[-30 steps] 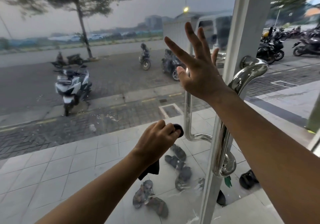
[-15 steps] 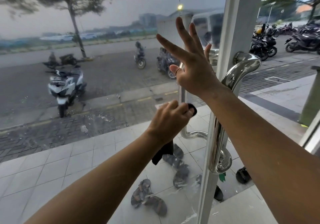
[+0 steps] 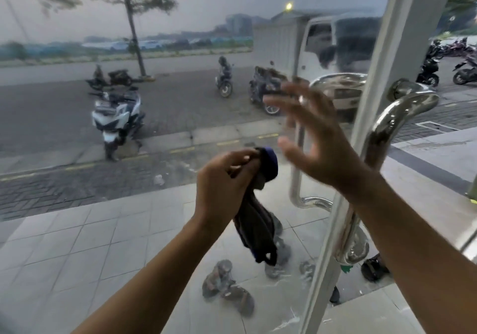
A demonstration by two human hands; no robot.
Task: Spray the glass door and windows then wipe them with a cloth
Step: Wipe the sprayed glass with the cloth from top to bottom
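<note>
Left grip (image 3: 222, 181) around dark cloth (image 3: 256, 230)

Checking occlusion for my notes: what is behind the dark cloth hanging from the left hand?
Through the glass door behind the cloth, grey shoes on pale tiles peek out at its right; sandals lie below. The cloth covers the rest of those shoes.

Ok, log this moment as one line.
left hand: grips dark blue cloth | right hand: open, blurred | glass door: smudged
</note>
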